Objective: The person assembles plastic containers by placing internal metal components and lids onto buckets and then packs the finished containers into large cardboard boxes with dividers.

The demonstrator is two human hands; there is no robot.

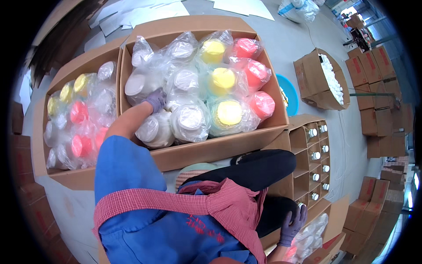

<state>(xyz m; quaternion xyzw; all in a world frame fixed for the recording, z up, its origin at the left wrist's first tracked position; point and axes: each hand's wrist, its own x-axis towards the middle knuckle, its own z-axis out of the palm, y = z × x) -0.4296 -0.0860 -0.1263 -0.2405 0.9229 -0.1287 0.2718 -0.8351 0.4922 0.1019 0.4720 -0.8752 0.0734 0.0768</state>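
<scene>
Over the big box [220, 147], the left hand [155, 99] closed on a bagged jar [151, 127] while the right hand [293, 224] gripped the divider box [303, 176], so thin plastic might slip or tear.

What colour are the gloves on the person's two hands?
Purple, on the left hand and the right hand; seen in the head view.

A second box [66, 132] of bagged jars sits on the left. Farther right — a blue basin [288, 94], an open carton [318, 79] of white pieces, stacked cartons [373, 83] — and flat cardboard sheets [140, 11] lie on the floor at the top.
</scene>
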